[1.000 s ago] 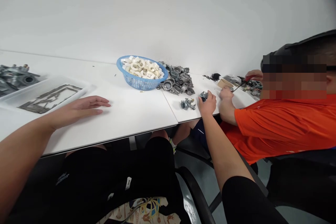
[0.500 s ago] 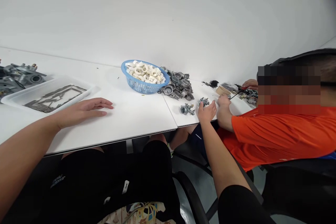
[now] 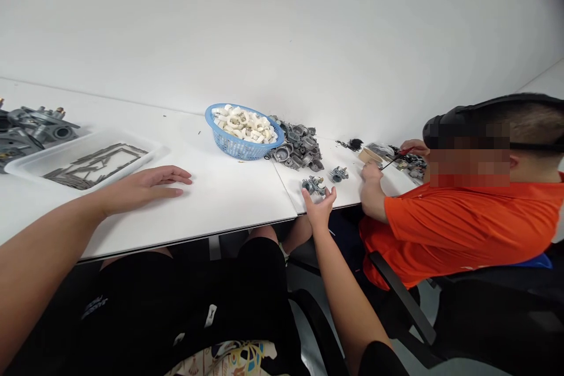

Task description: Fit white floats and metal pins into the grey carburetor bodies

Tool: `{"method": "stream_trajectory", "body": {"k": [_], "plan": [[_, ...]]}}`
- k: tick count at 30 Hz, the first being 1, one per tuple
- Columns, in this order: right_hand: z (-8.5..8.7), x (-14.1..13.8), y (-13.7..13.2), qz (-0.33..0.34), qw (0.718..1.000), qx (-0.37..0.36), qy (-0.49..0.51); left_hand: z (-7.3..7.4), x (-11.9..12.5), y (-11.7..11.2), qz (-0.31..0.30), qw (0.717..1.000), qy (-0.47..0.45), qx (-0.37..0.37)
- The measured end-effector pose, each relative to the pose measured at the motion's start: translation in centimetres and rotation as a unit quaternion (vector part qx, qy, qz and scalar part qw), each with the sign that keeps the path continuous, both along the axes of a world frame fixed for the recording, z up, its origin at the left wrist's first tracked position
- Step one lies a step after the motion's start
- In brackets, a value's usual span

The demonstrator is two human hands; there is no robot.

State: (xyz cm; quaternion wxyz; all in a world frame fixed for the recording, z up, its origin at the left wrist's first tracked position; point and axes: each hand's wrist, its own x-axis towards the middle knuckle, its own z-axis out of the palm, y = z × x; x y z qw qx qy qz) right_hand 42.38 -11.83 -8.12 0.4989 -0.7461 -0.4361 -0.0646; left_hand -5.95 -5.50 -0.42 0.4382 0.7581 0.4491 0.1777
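At the front edge of the white table [image 3: 229, 200], on the right side, I see my right hand [image 3: 321, 205]. It is open, with the fingers spread wide, and it holds nothing. Its fingertips are just beside a small grey metal part [image 3: 314, 185] that lies close to the front edge; I cannot tell if they touch it. A second small metal part [image 3: 338, 174] lies near the first one, a bit farther to the right and farther back. My left hand [image 3: 141, 188] lies flat and open on the table, palm down, well apart from the right hand, and it holds nothing too. Just behind it, toward the left edge, is a white tray [image 3: 145, 150] with thin grey pieces in it. More grey metal parts [image 3: 30, 126] sit at the far left edge. Toward the back edge stands a blue basket [image 3: 229, 142] full of white rings [image 3: 242, 121]. A pile of grey metal parts [image 3: 298, 147] lies right next to the basket on its right, touching it. At the right end of the table sits another person in an orange shirt [image 3: 462, 229]. That person's hand [image 3: 372, 173] rests on the table, and the other hand [image 3: 414, 145] holds a thin tool with a red handle [image 3: 396, 157]. A tan roll [image 3: 369, 155] lies just beside that tool.
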Motion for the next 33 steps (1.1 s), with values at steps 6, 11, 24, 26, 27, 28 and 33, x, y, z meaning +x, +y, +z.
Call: {"method": "stream_trajectory", "body": {"k": [6,11,24,26,27,28,33], "plan": [[1.3,-1.6,1.6,-0.066,0.996,0.017,0.057,-0.4,-0.2,0.5,0.01,1.0,-0.011,-0.01],[2.2,-1.5,1.2,-0.042,0.996,0.02,0.07,-0.7,-0.2,0.7,0.011,1.0,-0.023,-0.003],[4.2,3.4,0.1,0.214,0.965,-0.034,0.15,-1.3,-0.5,1.4,0.006,0.999,-0.034,0.002],[4.3,3.6,0.1,0.227,0.96,-0.042,0.161,-1.3,-0.6,1.5,0.01,0.999,-0.037,-0.007],[4.3,3.7,0.2,0.227,0.959,-0.045,0.165,-1.3,-0.6,1.5,0.011,0.999,-0.037,-0.014],[4.3,3.7,0.3,0.225,0.959,-0.046,0.167,-1.3,-0.6,1.5,0.013,0.999,-0.037,-0.02],[3.8,3.9,0.8,0.19,0.967,-0.051,0.16,-1.2,-0.6,1.5,0.034,0.996,-0.068,-0.042]]}}
